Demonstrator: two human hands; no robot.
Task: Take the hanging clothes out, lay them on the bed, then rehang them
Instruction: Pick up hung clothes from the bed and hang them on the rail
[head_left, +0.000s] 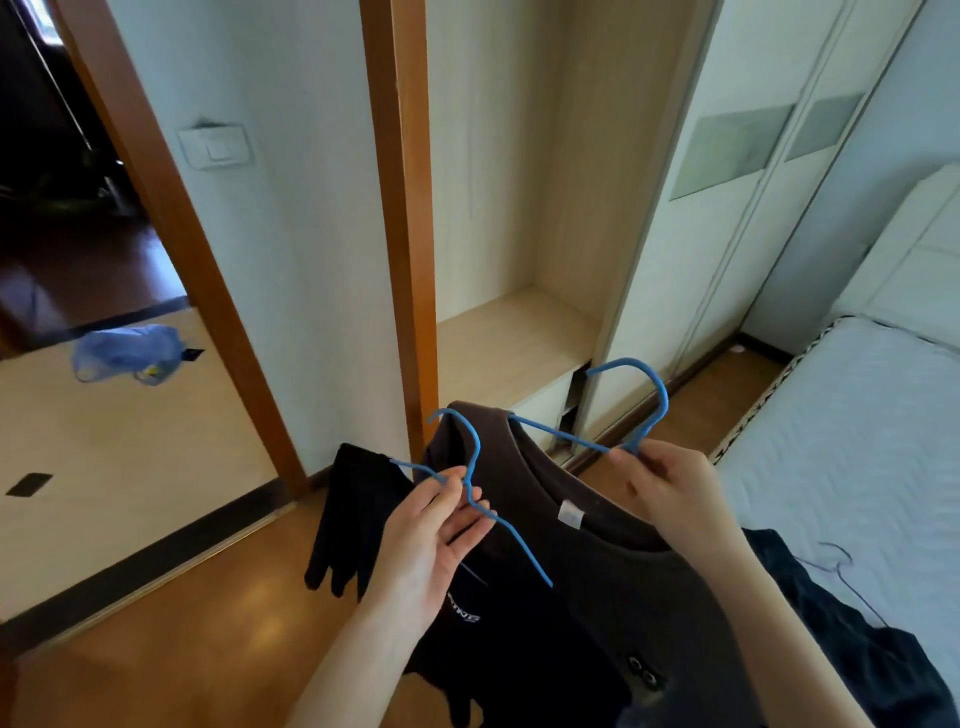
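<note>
Two blue hangers in my view, one per hand. Left hand (441, 540) has fingers pinched shut on the neck of the left hanger (470, 483), which carries a black garment (358, 525) hanging down to the left. Right hand (675, 499) has fingers closed on the neck of the right hanger (644, 410), hook pointing up; brown shirt (613, 566) hangs on it, collar and white tag facing me, between both hands. One more dark garment (841, 623) lies on the bed (857, 441) at lower right, with a thin dark hanger (841, 566) on it; that makes three garments and three hangers that I can count. Wardrobe (519, 260) straight ahead of the hands, open, shelf bare; rail not in view. Sliding doors (727, 208) pushed right. Bed edge just right of my right hand. Wood floor (208, 623) clear below and left. Doorway at left, one blue bag (127, 353) on the floor beyond it.
</note>
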